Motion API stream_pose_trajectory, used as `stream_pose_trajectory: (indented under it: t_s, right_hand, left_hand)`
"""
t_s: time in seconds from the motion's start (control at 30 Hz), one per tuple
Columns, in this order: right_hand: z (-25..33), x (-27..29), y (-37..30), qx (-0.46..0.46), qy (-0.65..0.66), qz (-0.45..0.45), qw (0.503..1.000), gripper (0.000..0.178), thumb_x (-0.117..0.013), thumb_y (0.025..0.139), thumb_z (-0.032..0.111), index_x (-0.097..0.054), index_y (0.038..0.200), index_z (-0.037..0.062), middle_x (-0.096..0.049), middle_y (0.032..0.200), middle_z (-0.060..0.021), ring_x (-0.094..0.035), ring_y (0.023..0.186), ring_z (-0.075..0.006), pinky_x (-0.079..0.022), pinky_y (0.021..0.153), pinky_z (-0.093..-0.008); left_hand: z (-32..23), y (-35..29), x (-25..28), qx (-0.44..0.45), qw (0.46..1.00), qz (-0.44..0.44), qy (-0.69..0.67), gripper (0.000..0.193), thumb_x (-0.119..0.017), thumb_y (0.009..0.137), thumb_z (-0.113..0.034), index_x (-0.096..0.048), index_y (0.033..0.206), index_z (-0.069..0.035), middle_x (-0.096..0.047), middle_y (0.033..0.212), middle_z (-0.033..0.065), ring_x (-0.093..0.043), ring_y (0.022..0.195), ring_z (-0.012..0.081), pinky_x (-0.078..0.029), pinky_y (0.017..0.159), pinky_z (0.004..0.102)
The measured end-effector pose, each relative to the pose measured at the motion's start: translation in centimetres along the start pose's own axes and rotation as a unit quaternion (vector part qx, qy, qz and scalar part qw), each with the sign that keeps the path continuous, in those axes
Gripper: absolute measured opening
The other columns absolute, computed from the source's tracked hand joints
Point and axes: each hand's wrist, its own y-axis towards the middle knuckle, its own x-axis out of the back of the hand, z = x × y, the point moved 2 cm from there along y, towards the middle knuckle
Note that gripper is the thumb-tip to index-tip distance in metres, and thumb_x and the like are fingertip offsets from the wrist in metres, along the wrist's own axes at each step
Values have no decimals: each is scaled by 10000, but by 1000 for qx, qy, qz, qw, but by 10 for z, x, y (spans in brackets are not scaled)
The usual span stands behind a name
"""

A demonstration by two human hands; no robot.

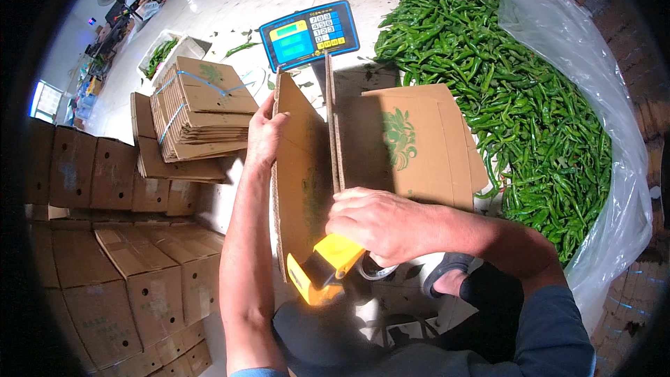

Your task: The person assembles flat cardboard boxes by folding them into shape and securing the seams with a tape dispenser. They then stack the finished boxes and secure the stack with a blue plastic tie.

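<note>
My left hand (267, 131) is closed on the left edge of a partly unfolded cardboard box (301, 174), which stands on edge in front of me with its two panels apart. A yellow tape dispenser (338, 255) is gripped in my right hand (380, 223), its head pointing down and left by the box's near edge. The knuckles of that hand are at the lower end of the right panel (335, 126). A tape roll (377, 269) partly shows below my right wrist. Behind the box stands a blue-framed scale display (309, 36) with keypad.
A large heap of green chili peppers (502, 98) lies on clear plastic sheeting (558, 35) at right. More cardboard with a green print (419, 143) is beside the box. Strapped flat boxes (206, 108), a white crate (174, 52) and stacked closed cartons (139, 279) stand left.
</note>
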Motion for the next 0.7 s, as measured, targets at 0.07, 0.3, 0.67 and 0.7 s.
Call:
stream_pose_trajectory:
  t_s: [0.07, 0.3, 0.67, 0.7]
  right_hand:
    - [6, 6, -2, -104, -36, 66, 992, 225, -617, 664, 59, -541, 861, -19, -614, 749, -164, -615, 761, -357, -491, 741, -438]
    - [-63, -27, -68, -498, 77, 127, 854, 327, -571, 743, 36, -578, 1063, -34, -650, 881, -267, -655, 856, -394, -514, 721, -453]
    - [-182, -114, -17, -536, 134, -411, 725, 653, -563, 698, -49, -506, 1322, 136, -651, 1030, -123, -632, 955, -243, -480, 827, -342]
    - [-179, -110, -4, -562, 113, -376, 728, 606, -559, 712, -7, -523, 1294, 159, -654, 1036, -120, -631, 967, -275, -484, 827, -361]
  left_hand:
    - [2, 0, 5, 20, 1000, -8, -4, 541, -570, 833, -60, -460, 1357, 16, -622, 1122, 76, -579, 922, 119, -455, 822, 244]
    - [23, 9, 52, 68, 997, -7, 23, 348, -578, 845, -135, -620, 1166, -8, -622, 922, -7, -532, 785, 77, -429, 718, 223]
    - [17, 11, 41, 70, 997, 16, 34, 375, -560, 852, -96, -576, 1212, 5, -641, 1038, 48, -558, 949, 105, -416, 867, 241]
    - [19, 11, 42, 67, 997, 16, 38, 377, -553, 854, -88, -574, 1219, 6, -640, 1039, 46, -557, 951, 104, -415, 868, 241]
